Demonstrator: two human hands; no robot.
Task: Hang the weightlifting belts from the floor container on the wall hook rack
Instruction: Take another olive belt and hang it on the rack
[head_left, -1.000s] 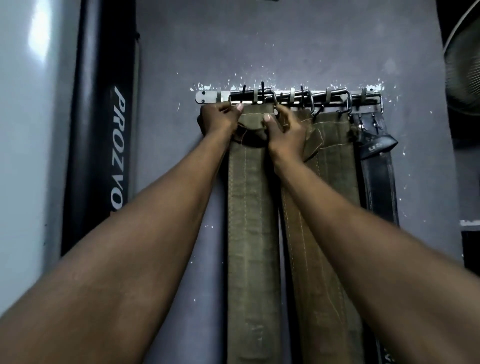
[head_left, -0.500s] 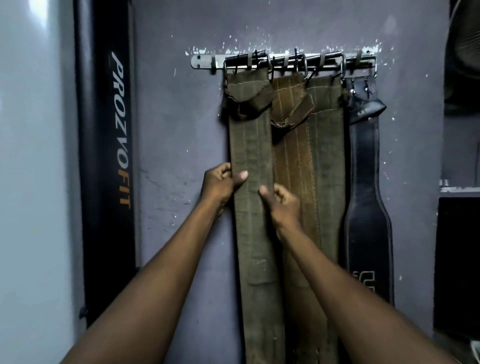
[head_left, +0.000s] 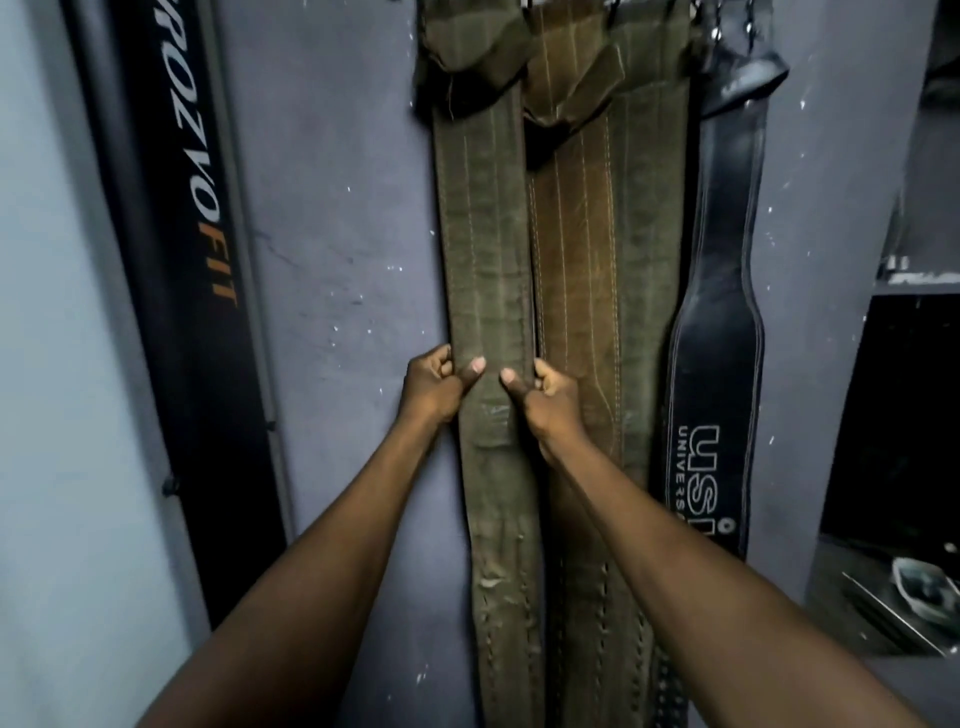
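An olive-green belt (head_left: 485, 234) hangs flat against the grey wall, leftmost of the hanging belts. My left hand (head_left: 434, 389) pinches its left edge and my right hand (head_left: 545, 400) pinches its right edge, both at mid-length with thumbs on the front. Beside it hang a brown belt (head_left: 566, 249), another olive belt (head_left: 654, 218) partly behind that one, and a black leather belt (head_left: 722, 322) with white lettering. The hook rack is above the frame and out of sight. No floor container shows.
A tall black padded post (head_left: 192, 249) with PROZVOFIT lettering stands against the wall at left. A dark shelf unit (head_left: 893, 405) sits at right, with a small dish and metal rods (head_left: 919, 587) on a lower surface.
Both hands have slid down the olive belt from the rack to its middle. My view has dropped and moved closer, so the rack has left the frame.
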